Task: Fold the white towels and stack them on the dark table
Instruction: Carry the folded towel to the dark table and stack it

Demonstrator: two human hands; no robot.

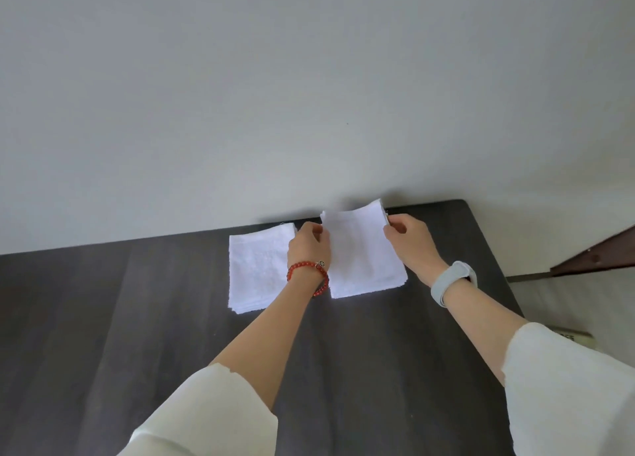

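Observation:
Two lots of white towels lie on the dark table (137, 318) near its far edge. The left one is a flat folded stack (257, 270). On the right pile (369, 276) a top towel (354, 228) is lifted at its far edge. My left hand (309, 246) pinches that towel's far left corner, and my right hand (409, 239) pinches its far right corner. The towel's near part lies on the pile below. My left wrist hides the gap between the two piles.
A pale wall rises directly behind the table's far edge. The table's right edge runs close beside my right arm, with light floor and a brown wooden piece (598, 256) beyond it. A small labelled object (574, 337) lies past that edge.

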